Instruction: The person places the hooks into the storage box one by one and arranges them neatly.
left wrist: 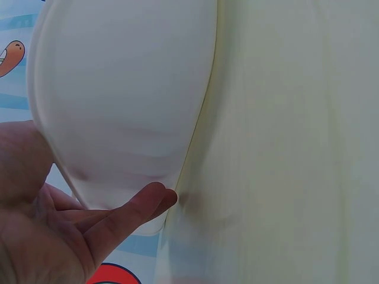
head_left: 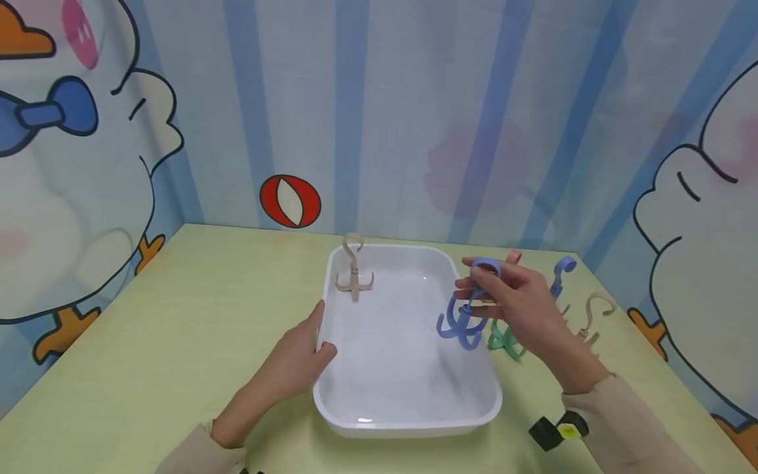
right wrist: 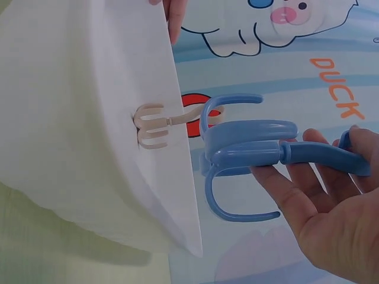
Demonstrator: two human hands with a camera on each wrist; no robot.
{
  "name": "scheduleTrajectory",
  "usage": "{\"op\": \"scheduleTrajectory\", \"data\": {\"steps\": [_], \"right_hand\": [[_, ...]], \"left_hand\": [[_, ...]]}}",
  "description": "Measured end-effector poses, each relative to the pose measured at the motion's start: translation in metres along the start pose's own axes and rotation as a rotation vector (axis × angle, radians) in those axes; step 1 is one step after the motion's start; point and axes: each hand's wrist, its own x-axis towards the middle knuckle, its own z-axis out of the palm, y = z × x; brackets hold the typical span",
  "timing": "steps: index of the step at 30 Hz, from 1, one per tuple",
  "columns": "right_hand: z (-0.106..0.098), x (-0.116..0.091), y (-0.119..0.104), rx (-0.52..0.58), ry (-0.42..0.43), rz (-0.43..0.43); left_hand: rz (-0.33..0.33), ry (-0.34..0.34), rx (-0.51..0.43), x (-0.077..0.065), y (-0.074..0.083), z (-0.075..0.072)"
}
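Note:
A white rectangular tray [head_left: 408, 424] stands on the table. My left hand [head_left: 296, 359] grips its left side, thumb over the rim; in the left wrist view, fingers lie along the outer wall [left wrist: 130, 106]. My right hand [head_left: 527, 309] holds a blue multi-prong hook [head_left: 464, 326] by its curved top, above the tray's right side. The right wrist view shows the blue hook [right wrist: 249, 152] with its prongs pointing away from the palm. Inside the tray, a beige hook [head_left: 354, 280] of the same kind stands near the back left corner.
Right of the tray are a green hook [head_left: 505, 341], another blue hook [head_left: 557, 283], a beige hook [head_left: 589, 319] and a pink one [head_left: 514, 257], partly hidden by my right hand. A striped cartoon backdrop [head_left: 391, 131] rises behind the pale green table [head_left: 249, 283].

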Motion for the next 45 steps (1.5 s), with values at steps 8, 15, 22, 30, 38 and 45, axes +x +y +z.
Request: {"op": "scheduleTrajectory", "data": {"steps": [8,15,22,30,38,45], "right_hand": [[0.007,0.016,0.003,0.046,-0.014,-0.006],[0.01,0.024,0.003,0.064,-0.03,-0.004],[0.014,0.034,0.002,0.065,-0.036,0.018],[0.019,0.043,0.004,0.059,-0.02,0.042],[0.026,0.055,0.005,0.059,-0.01,0.059],[0.03,0.065,0.008,0.072,-0.012,0.059]], "left_hand": [[-0.006,-0.001,0.001,-0.001,0.0,0.0],[0.0,0.0,-0.001,-0.001,0.001,-0.001],[0.002,0.004,0.001,-0.001,0.001,-0.002],[0.015,0.008,-0.019,-0.001,0.0,-0.001],[0.019,0.009,-0.029,-0.001,-0.001,-0.001],[0.028,0.025,-0.031,-0.002,0.001,-0.001]]}}
